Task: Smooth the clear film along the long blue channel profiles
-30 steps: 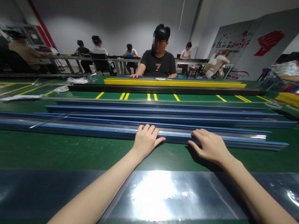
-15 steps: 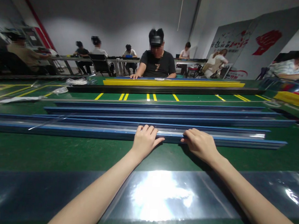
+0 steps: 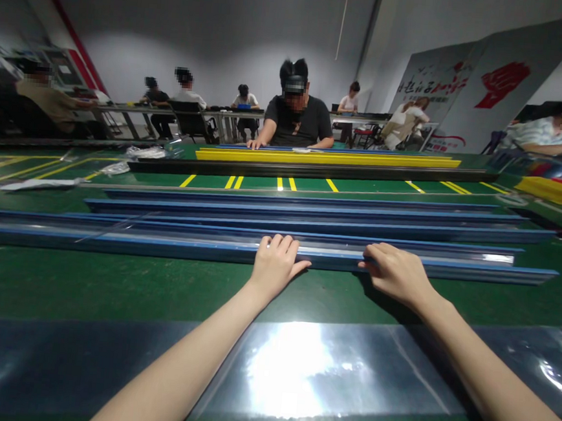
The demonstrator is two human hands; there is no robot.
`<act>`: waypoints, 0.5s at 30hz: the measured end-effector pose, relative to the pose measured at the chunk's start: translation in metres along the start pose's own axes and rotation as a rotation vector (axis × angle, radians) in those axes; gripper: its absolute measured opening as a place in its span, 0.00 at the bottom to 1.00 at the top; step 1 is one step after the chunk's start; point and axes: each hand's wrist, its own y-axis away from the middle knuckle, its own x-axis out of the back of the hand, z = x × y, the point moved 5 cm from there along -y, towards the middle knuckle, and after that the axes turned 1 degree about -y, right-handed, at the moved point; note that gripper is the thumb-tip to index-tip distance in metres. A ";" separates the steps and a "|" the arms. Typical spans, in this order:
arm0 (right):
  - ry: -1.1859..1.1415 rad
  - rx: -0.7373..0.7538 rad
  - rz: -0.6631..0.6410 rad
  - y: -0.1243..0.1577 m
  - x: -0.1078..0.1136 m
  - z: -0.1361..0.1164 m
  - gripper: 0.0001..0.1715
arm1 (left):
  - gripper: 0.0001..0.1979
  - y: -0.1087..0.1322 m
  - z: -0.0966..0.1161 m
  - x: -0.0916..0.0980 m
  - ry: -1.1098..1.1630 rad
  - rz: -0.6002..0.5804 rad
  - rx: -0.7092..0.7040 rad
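A long blue channel strip [image 3: 326, 260] lies across the green table, a glossy clear layer showing inside its trough. My left hand [image 3: 275, 262] is closed over its near wall, fingers hooked over the top edge and thumb pointing right along the outer face. Farther right, my right hand [image 3: 395, 271] pinches the same near wall, its fingers curled and the tips partly hidden. In front of the channel, under my forearms, a wide clear plastic film [image 3: 191, 359] lies flat with bright glare on it.
More blue channels [image 3: 309, 219] lie just behind. Beyond them are a black strip [image 3: 313, 169] and a yellow strip [image 3: 328, 157], near a seated person [image 3: 298, 121]. Crumpled clear plastic [image 3: 147, 152] lies at the far left, and a yellow and red item [image 3: 555, 190] at the right.
The blue channel has slid to the right, and my right hand has moved right with it. My left hand has stayed in nearly the same place on the near wall.
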 end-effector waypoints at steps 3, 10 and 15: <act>-0.008 0.010 0.012 0.000 0.001 -0.002 0.13 | 0.18 0.000 0.000 -0.001 -0.009 -0.013 0.005; -0.139 0.046 -0.013 -0.004 -0.001 -0.014 0.14 | 0.17 0.000 0.001 -0.002 -0.031 -0.009 -0.012; -0.270 0.073 -0.056 -0.011 -0.002 -0.027 0.16 | 0.17 0.001 0.000 -0.003 -0.025 0.003 -0.023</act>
